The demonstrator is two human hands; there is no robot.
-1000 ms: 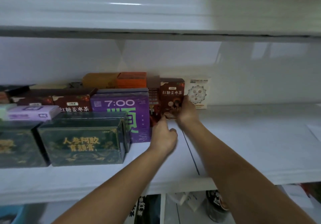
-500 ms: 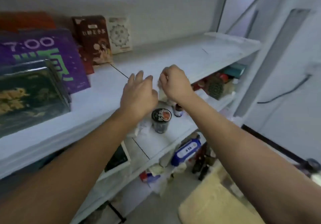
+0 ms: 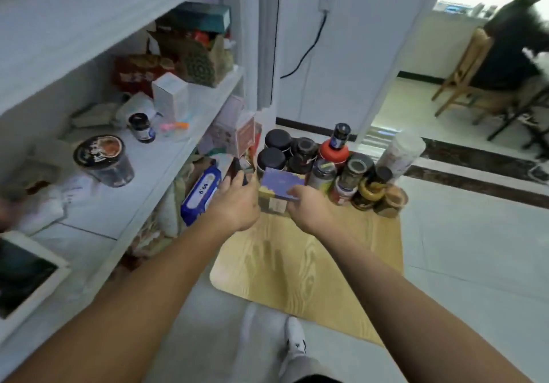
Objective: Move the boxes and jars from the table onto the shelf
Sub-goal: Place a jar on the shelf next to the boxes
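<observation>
Two hands recorded at the box (image 3: 280, 186), set on the table (image 3: 297, 264). Left hand (image 3: 234, 204): laid against the box's left side, hold not discernible. Right hand (image 3: 309, 207): curled over the box's right top edge. Jars (image 3: 271, 158): massed behind the box.

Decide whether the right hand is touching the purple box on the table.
Touching: in the head view the right hand grips the purple box at its corner.
</observation>
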